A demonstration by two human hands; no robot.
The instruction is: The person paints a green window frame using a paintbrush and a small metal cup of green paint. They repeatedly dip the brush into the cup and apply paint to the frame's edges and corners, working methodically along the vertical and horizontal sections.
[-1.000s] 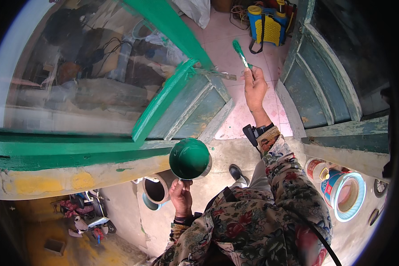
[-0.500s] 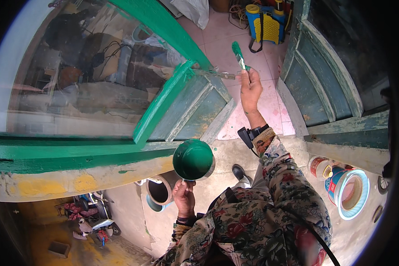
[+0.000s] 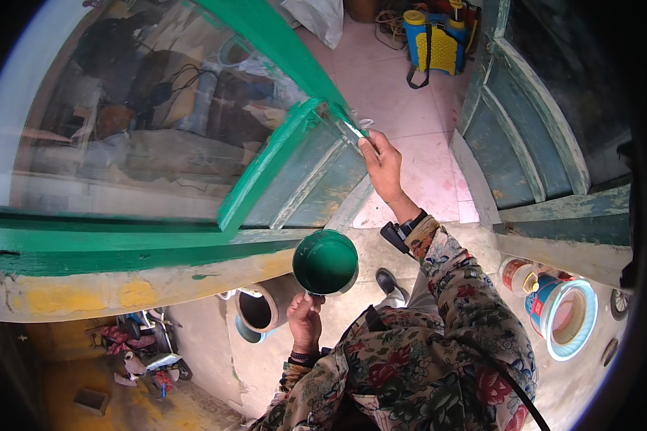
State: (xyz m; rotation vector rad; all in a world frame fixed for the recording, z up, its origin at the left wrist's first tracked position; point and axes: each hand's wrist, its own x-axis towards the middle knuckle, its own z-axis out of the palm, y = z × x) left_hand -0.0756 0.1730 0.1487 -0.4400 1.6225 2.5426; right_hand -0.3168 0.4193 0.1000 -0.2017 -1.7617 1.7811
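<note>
My right hand (image 3: 382, 162) is closed round the handle of a paintbrush (image 3: 354, 130), whose green-stained bristle end lies against the edge of the door frame (image 3: 332, 108), near the metal latch. Fresh green paint covers the upper frame and the slanted rail (image 3: 269, 165); the door's lower panel (image 3: 310, 179) is old, faded grey-green. Below the green sill, my left hand (image 3: 305, 322) grips the handle of a mug (image 3: 326, 262) with green paint inside. Its mouth faces up toward me.
A worn second door leaf (image 3: 517, 122) stands at the right. On the pink tiles beyond sits a blue and yellow backpack sprayer (image 3: 435, 47). Beside me are a brown clay pot (image 3: 257, 309), a plastic jug (image 3: 519, 274) and a light-blue-rimmed basin (image 3: 571, 320). Glass (image 3: 144, 122) fills the left frame.
My right hand has moved left and slightly down, bringing the brush from open air onto the door frame. The mug in my left hand has shifted slightly right.
</note>
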